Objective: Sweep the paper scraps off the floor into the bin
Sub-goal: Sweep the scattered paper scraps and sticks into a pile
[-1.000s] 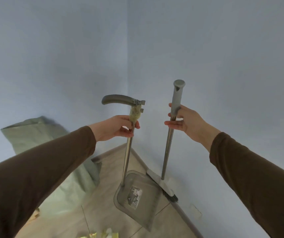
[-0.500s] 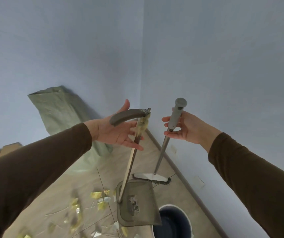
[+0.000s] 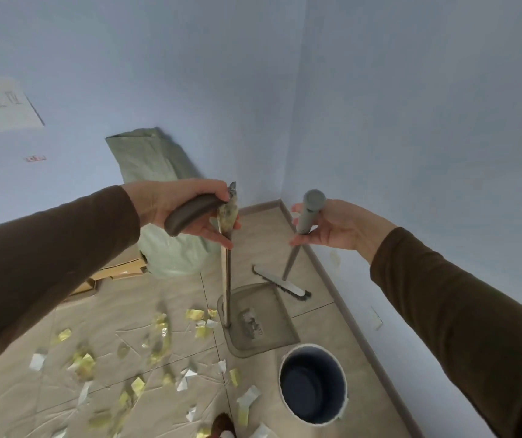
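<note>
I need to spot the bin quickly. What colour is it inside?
Dark blue inside, with a pale rim; the bin shows in the head view, on the floor.

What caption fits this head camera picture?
Left hand holds grey long-handled dustpan, right hand grey broom, over yellow-white paper scraps.

The left hand [image 3: 187, 207], which a second ago pinched the dustpan [image 3: 255, 320] pole, now wraps its curved grip [image 3: 190, 213], while dustpan and broom [image 3: 280, 281] swing out of the corner over the floor [image 3: 316, 314] near the scraps [image 3: 161, 339] and bin [image 3: 313, 384].
</note>
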### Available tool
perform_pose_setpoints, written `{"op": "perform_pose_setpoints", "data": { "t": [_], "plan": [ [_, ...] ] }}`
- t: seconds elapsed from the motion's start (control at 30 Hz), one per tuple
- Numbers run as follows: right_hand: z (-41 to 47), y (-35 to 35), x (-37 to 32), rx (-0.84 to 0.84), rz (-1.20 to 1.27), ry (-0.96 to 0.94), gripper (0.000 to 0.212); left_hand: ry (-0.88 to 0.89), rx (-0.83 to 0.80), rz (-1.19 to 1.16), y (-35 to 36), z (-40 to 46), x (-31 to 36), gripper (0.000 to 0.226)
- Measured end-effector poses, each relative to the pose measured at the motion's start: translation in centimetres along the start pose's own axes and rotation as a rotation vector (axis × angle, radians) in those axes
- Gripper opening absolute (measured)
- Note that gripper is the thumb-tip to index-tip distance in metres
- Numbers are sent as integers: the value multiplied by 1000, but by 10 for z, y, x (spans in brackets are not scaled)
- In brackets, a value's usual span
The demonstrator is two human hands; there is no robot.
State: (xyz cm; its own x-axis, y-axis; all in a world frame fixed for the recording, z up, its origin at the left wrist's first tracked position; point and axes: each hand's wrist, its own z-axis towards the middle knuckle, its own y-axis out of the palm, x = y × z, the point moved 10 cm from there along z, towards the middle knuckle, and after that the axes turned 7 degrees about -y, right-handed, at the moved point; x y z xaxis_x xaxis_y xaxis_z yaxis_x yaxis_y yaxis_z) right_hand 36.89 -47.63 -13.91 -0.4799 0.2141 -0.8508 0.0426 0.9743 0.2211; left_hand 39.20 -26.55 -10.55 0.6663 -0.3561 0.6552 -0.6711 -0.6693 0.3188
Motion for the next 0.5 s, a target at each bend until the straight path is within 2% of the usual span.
{"op": "perform_pose_setpoints", "data": {
  "t": [0.07, 0.17, 0.27, 0.33, 0.37, 0.5],
  "plan": [
    [-3, 9, 18, 21, 60, 3, 13, -22, 105, 81, -6, -11, -23, 62],
    [-2, 18, 55, 80, 102, 79, 15, -76, 315, 243, -28, -24, -55, 39],
    [-9, 22, 97, 124, -50, 207, 12, -81, 466, 405, -40, -47, -78, 12],
    [-16, 30, 125, 99, -145, 284, 4, -49, 580, 444, -46, -66, -91, 12],
    [-20, 35, 137, 86, -165, 306, 6, -28, 637, 460, -50, -76, -98, 14],
    [-44, 62, 184, 90, -56, 312, 13, -26, 760, 545, -65, -111, -144, 21]
  ]
}}
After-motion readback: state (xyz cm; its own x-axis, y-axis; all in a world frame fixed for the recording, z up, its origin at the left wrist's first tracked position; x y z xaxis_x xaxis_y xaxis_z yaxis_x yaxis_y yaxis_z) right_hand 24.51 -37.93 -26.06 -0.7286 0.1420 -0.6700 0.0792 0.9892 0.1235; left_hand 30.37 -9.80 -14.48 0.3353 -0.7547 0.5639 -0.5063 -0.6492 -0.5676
